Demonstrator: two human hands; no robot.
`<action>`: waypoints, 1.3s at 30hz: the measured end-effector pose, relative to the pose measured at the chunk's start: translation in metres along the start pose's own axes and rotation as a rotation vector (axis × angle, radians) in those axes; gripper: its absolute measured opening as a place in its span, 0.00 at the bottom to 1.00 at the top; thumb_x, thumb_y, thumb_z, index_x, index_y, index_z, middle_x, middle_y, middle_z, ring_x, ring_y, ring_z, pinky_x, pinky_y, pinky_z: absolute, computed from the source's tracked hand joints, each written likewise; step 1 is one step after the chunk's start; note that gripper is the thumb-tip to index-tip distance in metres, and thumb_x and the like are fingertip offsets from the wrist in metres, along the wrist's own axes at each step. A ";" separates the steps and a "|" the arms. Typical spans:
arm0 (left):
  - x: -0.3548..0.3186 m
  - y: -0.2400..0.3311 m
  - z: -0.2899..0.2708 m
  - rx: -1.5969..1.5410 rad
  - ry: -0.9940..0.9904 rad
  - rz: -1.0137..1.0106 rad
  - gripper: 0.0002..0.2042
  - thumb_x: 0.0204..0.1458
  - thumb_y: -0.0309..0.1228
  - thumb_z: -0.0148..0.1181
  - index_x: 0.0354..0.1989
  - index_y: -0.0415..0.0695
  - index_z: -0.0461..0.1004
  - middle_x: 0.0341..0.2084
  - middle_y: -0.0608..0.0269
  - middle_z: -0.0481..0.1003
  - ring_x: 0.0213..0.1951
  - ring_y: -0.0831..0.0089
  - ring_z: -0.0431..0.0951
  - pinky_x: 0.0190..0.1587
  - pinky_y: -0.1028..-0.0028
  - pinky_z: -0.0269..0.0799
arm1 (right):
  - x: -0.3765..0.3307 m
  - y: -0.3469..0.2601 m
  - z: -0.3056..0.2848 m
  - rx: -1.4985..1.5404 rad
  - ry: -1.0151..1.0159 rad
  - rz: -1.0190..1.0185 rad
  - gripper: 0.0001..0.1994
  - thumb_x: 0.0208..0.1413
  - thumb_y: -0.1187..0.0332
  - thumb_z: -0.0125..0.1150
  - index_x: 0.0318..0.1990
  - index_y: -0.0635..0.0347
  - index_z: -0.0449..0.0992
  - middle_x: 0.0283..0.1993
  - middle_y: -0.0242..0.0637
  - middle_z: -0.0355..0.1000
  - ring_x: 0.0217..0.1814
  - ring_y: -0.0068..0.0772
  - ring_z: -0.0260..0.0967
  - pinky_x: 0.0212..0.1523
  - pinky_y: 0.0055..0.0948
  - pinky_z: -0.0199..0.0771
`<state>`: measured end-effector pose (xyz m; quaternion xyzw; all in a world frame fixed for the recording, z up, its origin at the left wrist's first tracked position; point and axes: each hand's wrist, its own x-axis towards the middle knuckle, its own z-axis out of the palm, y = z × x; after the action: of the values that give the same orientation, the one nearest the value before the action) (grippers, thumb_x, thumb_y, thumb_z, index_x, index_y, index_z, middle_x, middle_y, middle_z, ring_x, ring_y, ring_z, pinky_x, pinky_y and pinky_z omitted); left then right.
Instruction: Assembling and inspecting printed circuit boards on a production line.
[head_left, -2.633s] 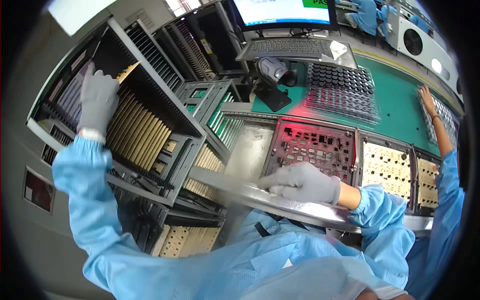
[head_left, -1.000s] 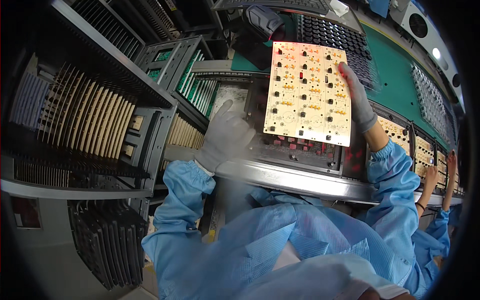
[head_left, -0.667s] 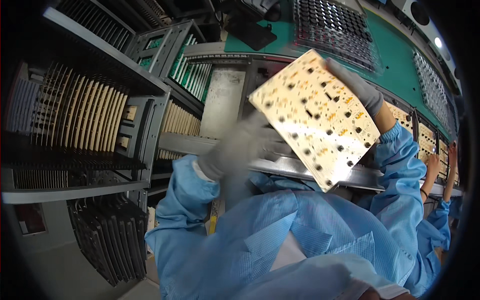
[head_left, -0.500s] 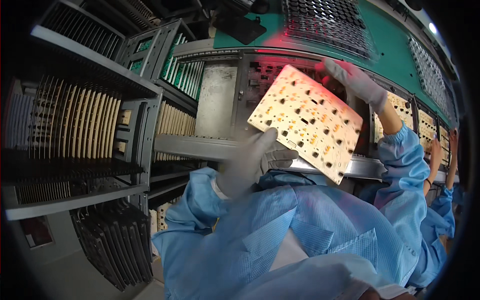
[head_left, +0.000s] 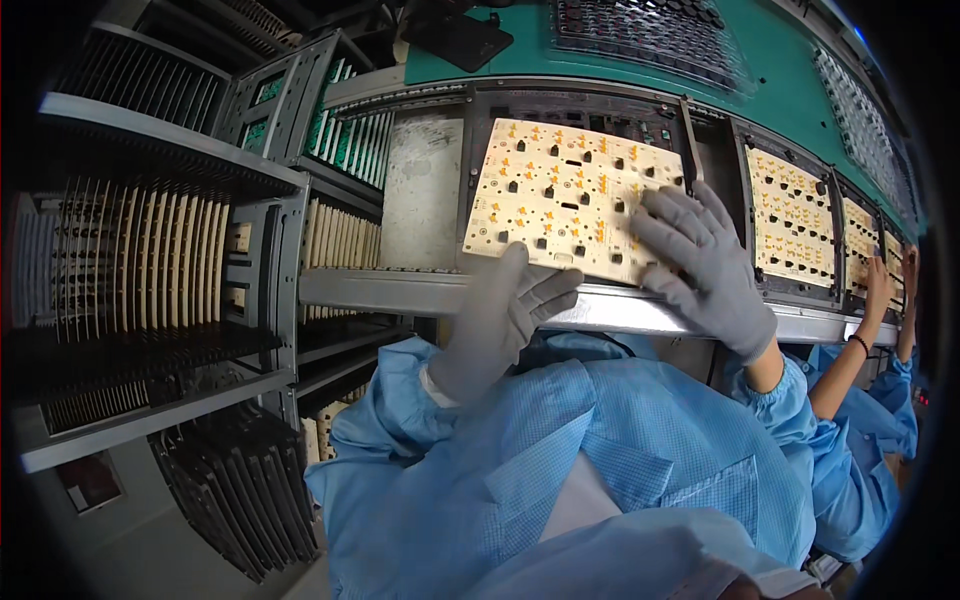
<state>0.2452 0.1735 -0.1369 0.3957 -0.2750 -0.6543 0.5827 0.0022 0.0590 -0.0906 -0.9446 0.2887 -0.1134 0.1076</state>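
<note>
A cream circuit board [head_left: 590, 225] with black and orange parts lies slightly askew over a dark carrier frame [head_left: 560, 100] on the line in front of me. At its near left edge is my gloved left hand [head_left: 495, 320], thumb on top and fingers curled by the edge, holding the board. My gloved right hand [head_left: 700, 265] rests over the board's right part, fingers spread and stretched out. Part of the board's right edge is hidden under that hand. Beyond the hand stands a metal bar [head_left: 690, 140] on the frame.
Racks on the left hold upright boards [head_left: 165, 250] and green-edged boards [head_left: 350, 145]. A metal rail [head_left: 390, 292] runs along the near side. Trays of black round parts [head_left: 640, 40] sit on the green mat [head_left: 770, 60]. At right, a co-worker's hands [head_left: 875, 295] are by other boards [head_left: 795, 215].
The board has come down from a raised tilt to lie nearly flat over the frame. My right hand has moved from the far side nearer, onto the board's right part.
</note>
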 end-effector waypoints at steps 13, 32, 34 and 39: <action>0.003 0.065 0.004 0.139 -0.063 -0.477 0.20 0.67 0.38 0.44 0.58 0.35 0.67 0.53 0.50 0.72 0.53 0.65 0.73 0.57 0.70 0.69 | 0.015 0.029 0.033 -0.110 0.109 0.100 0.35 0.52 0.43 0.62 0.62 0.56 0.70 0.61 0.45 0.68 0.66 0.48 0.62 0.72 0.53 0.47; 0.077 0.070 -0.073 1.936 -0.560 0.874 0.07 0.48 0.31 0.58 0.36 0.50 0.76 0.40 0.68 0.77 0.46 0.65 0.78 0.43 0.69 0.76 | 0.092 0.146 0.033 -0.280 -0.002 0.410 0.17 0.53 0.54 0.57 0.25 0.58 0.83 0.28 0.47 0.78 0.32 0.48 0.78 0.35 0.44 0.76; 0.079 0.064 -0.080 1.977 -0.568 0.885 0.07 0.48 0.31 0.58 0.36 0.50 0.76 0.40 0.68 0.77 0.45 0.66 0.78 0.43 0.69 0.76 | 0.095 0.134 0.019 -0.283 -0.002 0.585 0.18 0.53 0.52 0.57 0.28 0.57 0.84 0.30 0.48 0.78 0.35 0.50 0.77 0.37 0.44 0.76; 0.072 0.062 -0.078 1.991 -0.561 0.981 0.07 0.48 0.31 0.59 0.36 0.50 0.75 0.40 0.68 0.75 0.45 0.66 0.78 0.43 0.68 0.76 | 0.035 0.077 0.001 -0.220 -0.256 0.477 0.25 0.55 0.42 0.60 0.29 0.59 0.79 0.26 0.46 0.73 0.33 0.49 0.74 0.37 0.41 0.73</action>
<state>0.3442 0.0999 -0.1423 0.3717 -0.9163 0.0861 0.1214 -0.0090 -0.0232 -0.1071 -0.8627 0.4973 0.0672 0.0636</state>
